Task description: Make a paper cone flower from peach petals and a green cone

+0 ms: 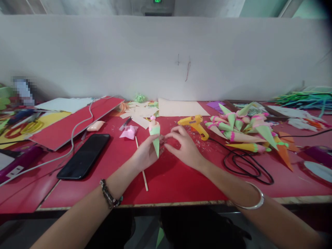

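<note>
My left hand [146, 152] is closed around a small paper cone [155, 140]. The cone is light green, points down, and has a peach-coloured top with a pink ball on it. Just to its right is my right hand [185, 145], fingers curved and apart, its fingertips close to those of the left; nothing shows in it, and I cannot tell whether the two hands touch. A thin wooden stick [145, 180] lies on the table beneath my left hand. Behind the hands lie a small pack of pink clay-like material [129, 132] and a yellow glue gun [197, 125].
A pile of similar paper cones [241, 126] lies at the right, near the black cord [246, 169]. At the left are a black phone [84, 155], a red board [77, 119] and yellow-handled scissors [30, 127]. Peach paper [181, 108] lies at the back before a white partition [116, 58].
</note>
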### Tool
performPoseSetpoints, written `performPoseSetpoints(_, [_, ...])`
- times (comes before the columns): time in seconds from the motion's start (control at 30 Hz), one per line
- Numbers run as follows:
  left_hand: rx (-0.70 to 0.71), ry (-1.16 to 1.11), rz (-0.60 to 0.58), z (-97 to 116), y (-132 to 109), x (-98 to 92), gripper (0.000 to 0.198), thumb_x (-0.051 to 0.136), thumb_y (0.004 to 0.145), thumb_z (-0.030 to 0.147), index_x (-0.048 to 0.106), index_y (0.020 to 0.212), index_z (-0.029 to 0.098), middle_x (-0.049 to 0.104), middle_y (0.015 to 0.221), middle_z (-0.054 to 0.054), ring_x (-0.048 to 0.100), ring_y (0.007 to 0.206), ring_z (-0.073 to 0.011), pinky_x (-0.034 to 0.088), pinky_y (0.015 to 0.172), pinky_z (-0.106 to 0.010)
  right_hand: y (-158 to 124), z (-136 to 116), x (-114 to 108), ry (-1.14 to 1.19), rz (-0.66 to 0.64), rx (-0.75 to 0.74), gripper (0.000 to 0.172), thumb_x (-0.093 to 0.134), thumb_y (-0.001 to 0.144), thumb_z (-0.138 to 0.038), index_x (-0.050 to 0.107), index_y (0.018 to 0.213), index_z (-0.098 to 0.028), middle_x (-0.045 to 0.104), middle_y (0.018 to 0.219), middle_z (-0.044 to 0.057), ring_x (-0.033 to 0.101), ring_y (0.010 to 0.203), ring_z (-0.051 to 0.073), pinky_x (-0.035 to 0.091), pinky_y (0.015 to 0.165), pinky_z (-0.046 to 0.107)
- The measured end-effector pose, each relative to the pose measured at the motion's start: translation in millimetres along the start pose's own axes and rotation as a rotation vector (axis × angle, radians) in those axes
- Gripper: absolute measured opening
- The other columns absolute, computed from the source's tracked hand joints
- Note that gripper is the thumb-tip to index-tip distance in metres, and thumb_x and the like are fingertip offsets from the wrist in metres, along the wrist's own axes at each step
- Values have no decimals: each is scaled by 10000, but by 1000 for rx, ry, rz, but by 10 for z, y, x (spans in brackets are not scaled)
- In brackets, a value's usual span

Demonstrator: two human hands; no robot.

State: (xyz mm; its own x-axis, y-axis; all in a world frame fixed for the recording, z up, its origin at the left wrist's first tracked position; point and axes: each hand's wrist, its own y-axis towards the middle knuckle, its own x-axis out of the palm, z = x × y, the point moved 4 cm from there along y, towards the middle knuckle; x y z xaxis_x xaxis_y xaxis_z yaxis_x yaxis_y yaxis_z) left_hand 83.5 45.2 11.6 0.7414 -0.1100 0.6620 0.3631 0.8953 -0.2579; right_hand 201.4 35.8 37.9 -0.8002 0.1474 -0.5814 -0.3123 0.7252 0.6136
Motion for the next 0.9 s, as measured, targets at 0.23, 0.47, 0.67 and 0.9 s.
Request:
performPoseSetpoints(0.23, [-30,-29,-147,-57,-7,34,153,476,759,199,535,627,147,531,641,12,529,629,-79,440,652,-196,-4,-3,2,-166,34,-64,45,546,757,-222,580,781,-205,432,849,49,458,853,190,421,754,345])
performPoseSetpoints(0.47, [-41,24,-192,-67,-6,31,164,444,777,212,525,645,156,524,659,22,521,625,-66,438,671,-186,7,1,2,-178,14,-37,88,517,782,-224,571,723,-188,448,800,45,456,796,179,423,694,321])
performPoseSetpoints(0.67, [-7,96,-88,-87,-9,26,132,505,750,171,569,646,121,574,691,-9,553,704,-93,437,740,-227,6,43,4,-213,10,-76,109,481,772,-136,552,715,-195,456,796,44,456,790,185,414,688,325])
performPoseSetpoints(0.9, [54,137,-33,-68,7,17,136,533,746,161,598,639,109,581,643,-9,542,636,-83,423,620,-197,15,36,-17,-147,28,-53,100,462,768,-116,535,741,-179,476,800,48,478,774,174,417,691,319])
